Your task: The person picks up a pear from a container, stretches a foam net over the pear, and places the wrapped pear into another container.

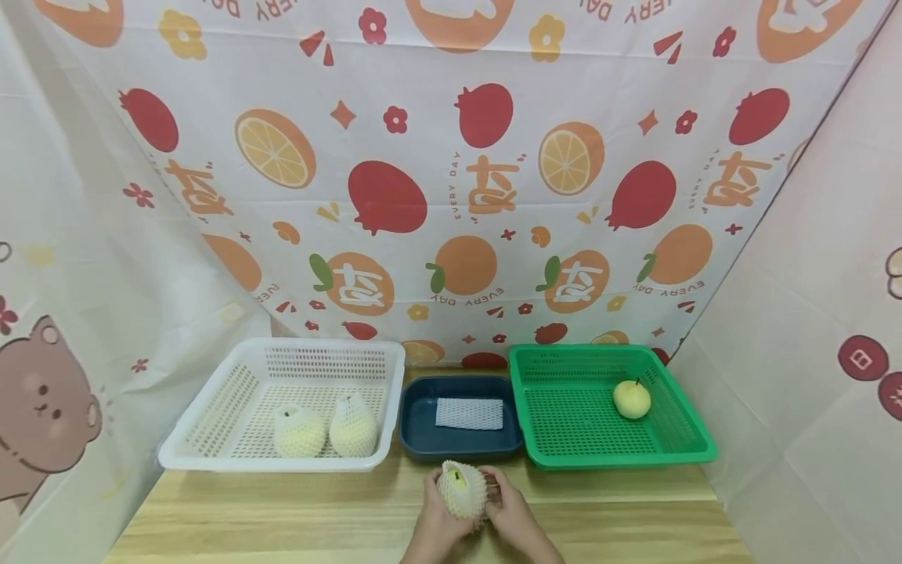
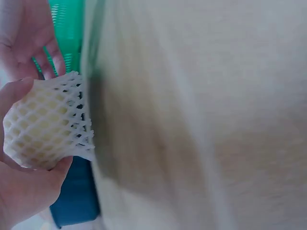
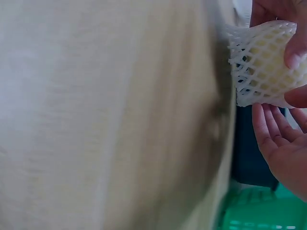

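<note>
My left hand (image 1: 440, 521) grips a pale yellow pear (image 1: 459, 479) in a white foam net sleeve (image 2: 41, 127), low over the front of the table. The stem shows at the top through the sleeve's opening. My right hand (image 1: 512, 511) is at the pear's right side. Its fingers (image 3: 268, 122) are fairly straight beside the loose end of the sleeve; how firmly they touch it is hard to tell. Just behind the hands stands a dark blue tray (image 1: 461, 455) with a flat white foam net (image 1: 469, 413) in it.
A white plastic basket (image 1: 282, 464) at the left holds two net-wrapped pears (image 1: 354, 427). In the green basket (image 1: 620, 460) at the right lies one bare pear (image 1: 631, 399). A fruit-printed curtain (image 1: 437, 196) hangs behind the wooden table (image 1: 282, 517).
</note>
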`<state>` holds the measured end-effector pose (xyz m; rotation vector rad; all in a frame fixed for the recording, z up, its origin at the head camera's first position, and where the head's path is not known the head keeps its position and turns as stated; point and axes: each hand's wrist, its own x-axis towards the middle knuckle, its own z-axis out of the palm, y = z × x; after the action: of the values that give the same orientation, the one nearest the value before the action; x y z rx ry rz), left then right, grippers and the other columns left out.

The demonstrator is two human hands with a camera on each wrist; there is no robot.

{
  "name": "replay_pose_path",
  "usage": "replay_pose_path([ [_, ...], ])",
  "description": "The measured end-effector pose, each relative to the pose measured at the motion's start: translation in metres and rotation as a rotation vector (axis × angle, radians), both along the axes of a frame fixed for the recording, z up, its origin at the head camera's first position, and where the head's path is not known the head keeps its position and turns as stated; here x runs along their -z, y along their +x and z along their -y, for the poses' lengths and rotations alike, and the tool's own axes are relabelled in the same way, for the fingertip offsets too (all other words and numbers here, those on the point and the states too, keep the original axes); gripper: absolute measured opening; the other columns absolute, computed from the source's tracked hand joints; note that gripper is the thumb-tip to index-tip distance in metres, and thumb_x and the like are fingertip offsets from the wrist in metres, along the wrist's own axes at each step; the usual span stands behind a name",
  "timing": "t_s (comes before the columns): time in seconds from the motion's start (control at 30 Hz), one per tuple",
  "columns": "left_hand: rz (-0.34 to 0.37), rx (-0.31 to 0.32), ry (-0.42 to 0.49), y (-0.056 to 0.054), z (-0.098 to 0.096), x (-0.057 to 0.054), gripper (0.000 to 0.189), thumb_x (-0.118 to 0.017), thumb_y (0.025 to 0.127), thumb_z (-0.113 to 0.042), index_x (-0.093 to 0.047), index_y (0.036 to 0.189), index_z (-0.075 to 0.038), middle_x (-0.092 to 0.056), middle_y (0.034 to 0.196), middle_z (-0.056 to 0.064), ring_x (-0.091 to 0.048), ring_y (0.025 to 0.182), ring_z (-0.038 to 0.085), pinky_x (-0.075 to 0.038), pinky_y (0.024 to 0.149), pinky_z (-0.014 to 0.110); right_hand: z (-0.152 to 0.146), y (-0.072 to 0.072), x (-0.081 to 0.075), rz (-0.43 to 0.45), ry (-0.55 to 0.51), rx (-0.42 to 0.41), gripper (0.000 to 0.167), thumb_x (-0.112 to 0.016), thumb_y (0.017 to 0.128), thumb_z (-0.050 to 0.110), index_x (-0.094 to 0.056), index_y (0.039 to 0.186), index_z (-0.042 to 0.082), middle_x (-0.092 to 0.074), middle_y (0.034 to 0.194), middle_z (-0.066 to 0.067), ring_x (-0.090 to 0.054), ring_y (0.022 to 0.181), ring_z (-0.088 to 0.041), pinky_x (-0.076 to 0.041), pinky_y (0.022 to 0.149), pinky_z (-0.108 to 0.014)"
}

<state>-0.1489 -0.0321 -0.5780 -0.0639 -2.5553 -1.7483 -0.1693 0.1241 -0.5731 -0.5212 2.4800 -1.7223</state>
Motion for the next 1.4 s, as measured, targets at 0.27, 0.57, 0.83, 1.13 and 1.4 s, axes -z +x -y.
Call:
replay_pose_path([
  [0.27, 0.062, 0.000, 0.159, -0.009, 0.007, -0.035, 0.089, -0.077, 0.068, -0.015, -0.023, 0.136, 0.004, -0.041, 0.124, 0.025, -0.045, 0.109, 0.036, -0.041, 0.086, 0.047, -0.002, 0.001, -0.045, 0.104, -0.093, 0.058, 0.037, -0.053, 0.088, 0.000, -0.045, 0.123, -0.008, -0.052, 0.109, -0.014, -0.050, 0.089, -0.020, -0.044, 0.072, -0.028],
  [0.57, 0.099, 0.010, 0.439, -0.022, 0.007, -0.062, 0.075, -0.065, 0.085, -0.021, -0.017, 0.136, 0.006, -0.033, 0.133, 0.027, -0.037, 0.120, 0.036, -0.036, 0.095, 0.041, 0.006, -0.006, -0.058, 0.110, -0.276, 0.134, 0.037, -0.053, 0.090, 0.002, -0.042, 0.124, -0.007, -0.048, 0.117, -0.019, -0.052, 0.101, -0.025, -0.046, 0.081, -0.027],
  [0.83, 0.102, 0.077, 0.426, -0.029, 0.009, -0.067, 0.073, -0.059, 0.090, -0.031, -0.017, 0.142, -0.001, -0.030, 0.137, 0.026, -0.035, 0.122, 0.039, -0.036, 0.094, 0.046, 0.009, -0.008, -0.060, 0.157, -0.311, 0.112, 0.056, -0.054, 0.094, 0.016, -0.026, 0.137, -0.007, -0.039, 0.128, -0.024, -0.054, 0.101, -0.024, -0.048, 0.076, -0.028],
  [1.13, 0.111, 0.137, 0.419, -0.031, 0.009, -0.070, 0.066, -0.041, 0.098, -0.037, -0.014, 0.144, 0.000, -0.014, 0.144, 0.030, -0.022, 0.128, 0.045, -0.027, 0.098, 0.056, 0.012, -0.014, -0.048, 0.177, -0.315, 0.194, 0.062, -0.056, 0.092, 0.024, -0.025, 0.139, -0.003, -0.036, 0.133, -0.026, -0.046, 0.113, -0.034, -0.044, 0.088, -0.039],
  [1.4, 0.133, 0.141, 0.438, -0.032, 0.010, -0.069, 0.068, -0.041, 0.097, -0.040, -0.016, 0.142, 0.003, -0.024, 0.140, 0.030, -0.034, 0.122, 0.041, -0.035, 0.095, 0.050, 0.010, -0.014, -0.051, 0.301, -0.487, 0.194, 0.060, -0.050, 0.095, 0.029, -0.025, 0.139, -0.004, -0.043, 0.129, -0.023, -0.051, 0.108, -0.025, -0.044, 0.087, -0.037],
])
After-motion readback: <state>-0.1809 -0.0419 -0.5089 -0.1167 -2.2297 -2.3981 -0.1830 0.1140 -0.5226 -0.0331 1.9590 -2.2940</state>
